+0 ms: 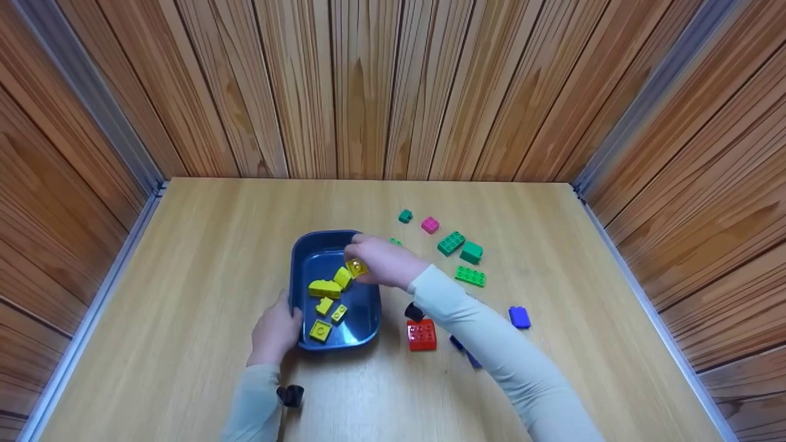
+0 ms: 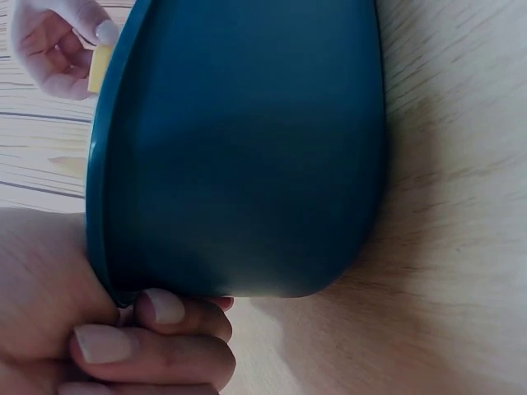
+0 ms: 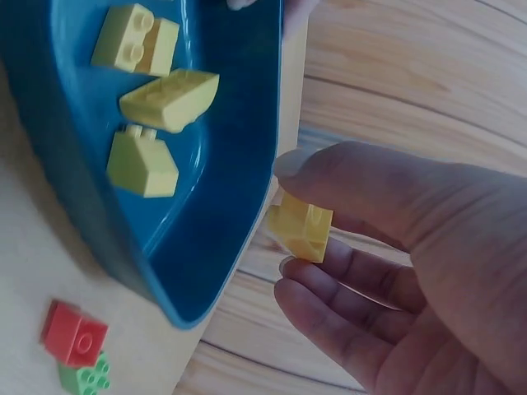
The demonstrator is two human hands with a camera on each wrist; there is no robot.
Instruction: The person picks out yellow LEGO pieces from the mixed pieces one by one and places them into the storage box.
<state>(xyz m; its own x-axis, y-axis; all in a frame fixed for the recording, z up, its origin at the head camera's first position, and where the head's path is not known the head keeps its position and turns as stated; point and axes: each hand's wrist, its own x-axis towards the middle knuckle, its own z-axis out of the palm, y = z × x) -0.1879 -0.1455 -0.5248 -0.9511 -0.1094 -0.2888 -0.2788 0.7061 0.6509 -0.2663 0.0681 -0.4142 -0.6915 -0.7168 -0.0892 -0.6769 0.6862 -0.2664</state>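
A dark blue tray [image 1: 362, 313] stands on the table with several yellow bricks [image 1: 324, 288] loose on its bottom. My left hand [image 1: 276, 328] grips the tray's left side, its fingers curled at the rim in the left wrist view. My right hand [image 1: 387, 261] is over the tray's far right corner. Between thumb and fingers it pinches a small yellow brick [image 3: 303, 226], held above rim height beside the tray wall [image 3: 239, 247] in the right wrist view.
Right of the tray lie a red brick [image 1: 422, 335], green bricks [image 1: 451, 244], a pink brick [image 1: 430, 225] and a blue brick [image 1: 519, 317]. My right forearm passes over more blue bricks [image 1: 473, 360], partly hiding them. Wood-panelled walls [image 1: 362, 92] enclose the table's back and sides.
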